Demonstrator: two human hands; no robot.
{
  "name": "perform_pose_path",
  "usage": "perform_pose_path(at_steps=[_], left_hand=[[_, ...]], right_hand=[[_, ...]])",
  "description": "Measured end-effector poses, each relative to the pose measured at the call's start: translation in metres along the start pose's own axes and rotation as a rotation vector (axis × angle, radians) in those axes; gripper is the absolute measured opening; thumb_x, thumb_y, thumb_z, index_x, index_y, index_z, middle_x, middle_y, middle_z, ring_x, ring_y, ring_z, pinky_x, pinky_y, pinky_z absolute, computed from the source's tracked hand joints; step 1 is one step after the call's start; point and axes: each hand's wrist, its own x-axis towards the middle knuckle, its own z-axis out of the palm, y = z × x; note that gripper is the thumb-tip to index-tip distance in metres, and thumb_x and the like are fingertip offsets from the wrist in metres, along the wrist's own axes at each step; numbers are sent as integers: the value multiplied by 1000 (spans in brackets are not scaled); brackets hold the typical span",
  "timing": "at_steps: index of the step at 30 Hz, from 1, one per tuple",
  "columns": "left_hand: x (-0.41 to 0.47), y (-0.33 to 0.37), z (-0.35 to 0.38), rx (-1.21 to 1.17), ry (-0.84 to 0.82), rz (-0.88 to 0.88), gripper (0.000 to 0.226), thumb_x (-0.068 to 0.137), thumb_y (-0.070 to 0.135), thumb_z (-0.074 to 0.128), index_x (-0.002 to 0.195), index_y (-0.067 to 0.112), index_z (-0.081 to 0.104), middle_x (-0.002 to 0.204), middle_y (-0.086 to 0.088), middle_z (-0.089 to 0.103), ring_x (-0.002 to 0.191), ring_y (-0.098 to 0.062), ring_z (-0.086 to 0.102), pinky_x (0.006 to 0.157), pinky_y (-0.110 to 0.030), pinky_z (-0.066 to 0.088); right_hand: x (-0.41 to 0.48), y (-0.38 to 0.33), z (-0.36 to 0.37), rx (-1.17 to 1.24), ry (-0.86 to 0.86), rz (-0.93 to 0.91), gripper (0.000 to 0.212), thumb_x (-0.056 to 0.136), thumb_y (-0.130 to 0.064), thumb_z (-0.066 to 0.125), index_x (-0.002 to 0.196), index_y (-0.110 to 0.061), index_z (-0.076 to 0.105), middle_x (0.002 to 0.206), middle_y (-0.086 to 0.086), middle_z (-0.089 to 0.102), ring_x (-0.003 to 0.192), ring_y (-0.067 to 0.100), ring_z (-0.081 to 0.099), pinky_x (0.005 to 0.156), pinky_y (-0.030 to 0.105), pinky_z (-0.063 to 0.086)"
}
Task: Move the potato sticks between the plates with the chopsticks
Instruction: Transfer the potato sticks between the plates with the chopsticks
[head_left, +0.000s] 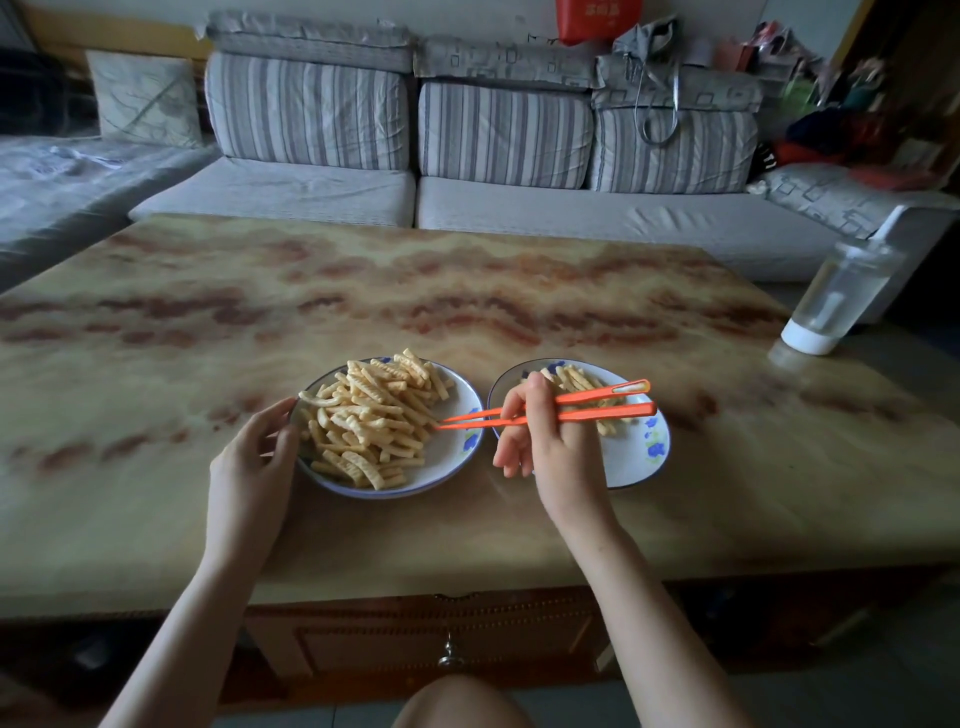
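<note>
Nearest to me was my bare knee (457, 701), then the wooden drawer front (447, 639) under the counter (467, 291). On the counter my left grip (254, 457) rested against the rim of the left plate (452, 452), fingers loosely bent, thumb on the edge, not clamping it. My right grip (545, 447) was closed around the orange chopsticks (587, 410), above the right plate (641, 457). Their tips were almost together at the right edge of the big pile of potato sticks (374, 415) on the left plate, and carried nothing that I could see. Only a few sticks (571, 379) lay on the right plate, so I judged the task was early and the step was reaching for one stick. The next move needed the tips opened a little, one stick pinched near its middle, then lifted level toward the right plate. Farther right stood a clear bottle (836, 296), and behind was a striped sofa (498, 135).
</note>
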Motion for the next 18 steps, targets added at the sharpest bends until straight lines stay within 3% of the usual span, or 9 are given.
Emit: perform_pose_path(at_steps=[6, 9, 11, 18], left_hand=[[0, 0, 0, -9, -1, -10, 28, 94, 23, 55, 121, 20, 64, 104, 7, 64, 94, -4, 57, 67, -3, 36], [-1, 2, 0, -7, 5, -13, 28, 94, 24, 55, 120, 19, 65, 102, 7, 63, 93, -4, 57, 68, -3, 37], [-1, 3, -1, -4, 6, -7, 28, 94, 25, 55, 119, 20, 65, 101, 10, 62, 94, -4, 56, 66, 3, 35], [-1, 2, -1, 12, 1, -20, 28, 94, 25, 54, 120, 20, 64, 98, 8, 62, 92, -4, 56, 64, -3, 35]], right_hand=[[1, 1, -5, 44, 116, 33, 44, 103, -26, 32, 66, -10, 47, 46, 23, 49, 34, 19, 45, 37, 18, 34], [3, -2, -16, 95, 191, 58, 45, 103, -28, 31, 66, -8, 47, 42, 15, 51, 33, 20, 46, 36, 18, 35], [5, -5, -24, 115, 251, 38, 46, 104, -26, 30, 65, -10, 47, 39, 9, 52, 32, 19, 46, 37, 19, 33], [14, -6, -53, 78, 473, -40, 42, 104, -23, 30, 67, -12, 46, 39, 6, 51, 33, 16, 48, 36, 18, 31]])
